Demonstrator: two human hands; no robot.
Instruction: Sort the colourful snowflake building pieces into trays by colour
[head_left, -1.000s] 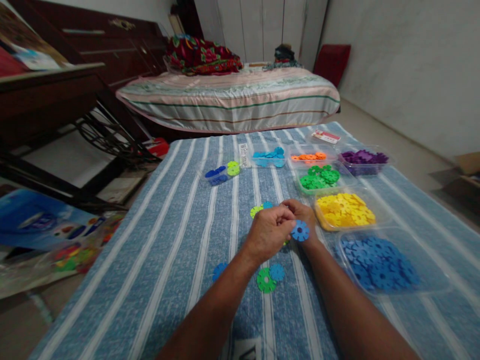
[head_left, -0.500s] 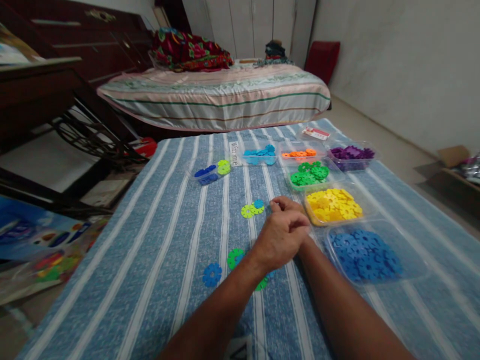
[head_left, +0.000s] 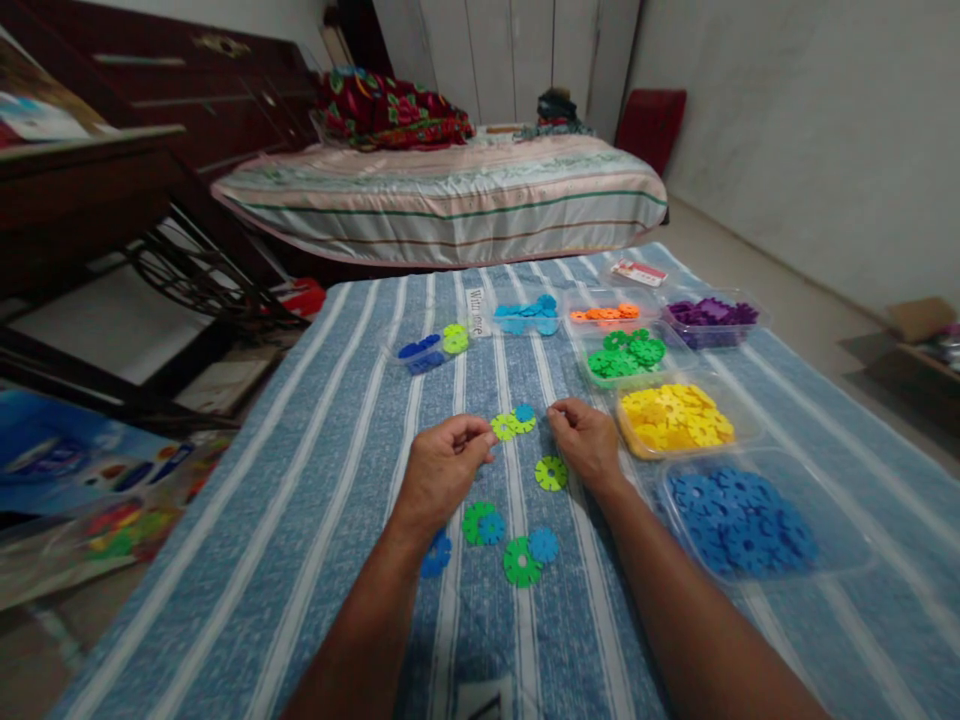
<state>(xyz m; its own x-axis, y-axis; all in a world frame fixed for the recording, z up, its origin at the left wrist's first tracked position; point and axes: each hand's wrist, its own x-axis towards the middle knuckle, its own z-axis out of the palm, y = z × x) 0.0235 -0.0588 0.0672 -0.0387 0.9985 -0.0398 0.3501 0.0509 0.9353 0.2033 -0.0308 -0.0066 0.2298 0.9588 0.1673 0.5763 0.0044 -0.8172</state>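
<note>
Nearest on the striped surface (head_left: 330, 520) lie three joined pairs of flat, notched, flower-shaped discs: a green-and-blue pair (head_left: 530, 556), a second green-and-blue pair (head_left: 481, 523) just left of it, and a blue pair (head_left: 436, 553) partly hidden under the left wrist. Just beyond the first pair lies one single lime disc (head_left: 551, 473).

Beyond that disc, the left hand (head_left: 442, 470) pinches the lime half of a lime-and-blue pair (head_left: 513, 421), its grip closed on it with thumb and fingertips. The right hand (head_left: 586, 443), on the other side of the lime disc, is curled with its fingertips near that pair; whether it holds anything cannot be told.

Right of the lime disc stand clear tubs, six in all: blue discs (head_left: 739, 510) nearest, then yellow (head_left: 675, 416), green (head_left: 626, 355), and farthest orange (head_left: 604, 313), purple (head_left: 712, 313) and light blue (head_left: 525, 315). Far left of the lime disc, a small packet (head_left: 431, 348) holds dark blue and lime discs. A white label (head_left: 476, 312) lies by the light blue tub.

Past the surface is a bed (head_left: 450, 205).
</note>
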